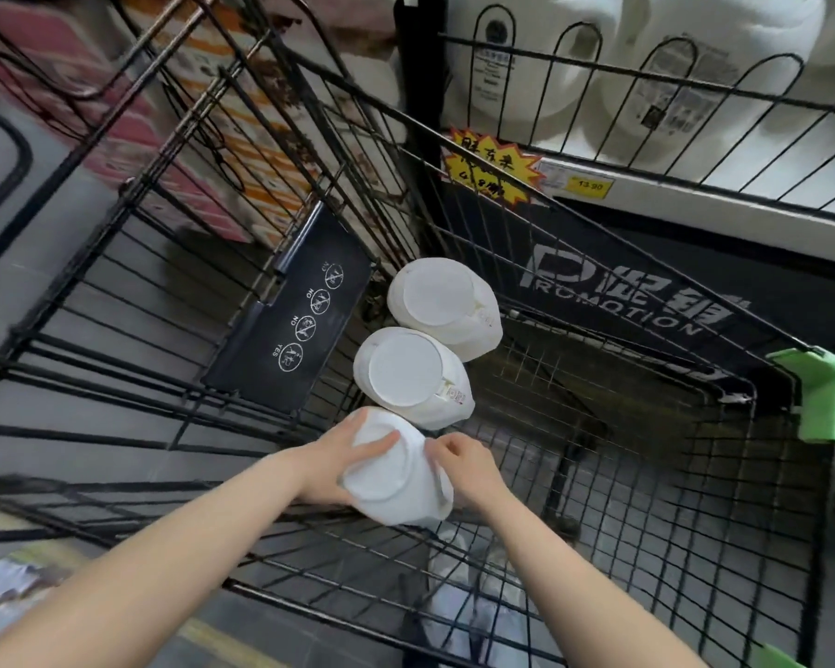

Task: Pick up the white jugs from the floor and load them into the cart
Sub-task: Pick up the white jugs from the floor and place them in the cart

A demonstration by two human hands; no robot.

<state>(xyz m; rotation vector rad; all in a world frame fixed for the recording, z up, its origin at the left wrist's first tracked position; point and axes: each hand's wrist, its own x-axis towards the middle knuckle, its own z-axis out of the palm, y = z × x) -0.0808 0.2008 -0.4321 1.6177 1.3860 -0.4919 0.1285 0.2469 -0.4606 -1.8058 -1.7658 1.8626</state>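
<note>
Three white jugs lie on their sides in a row inside the black wire cart, round bottoms facing me. The far jug and the middle jug rest free on the cart floor. The nearest jug is between my hands. My left hand grips its left side, thumb across the bottom face. My right hand holds its right side by the handle, fingers curled.
A black flap with YES/NO symbols hangs on the cart's inner left wall. A green corner guard caps the cart's right rim. A shelf with more white jugs behind a wire fence stands at upper right. Boxes sit beyond the cart.
</note>
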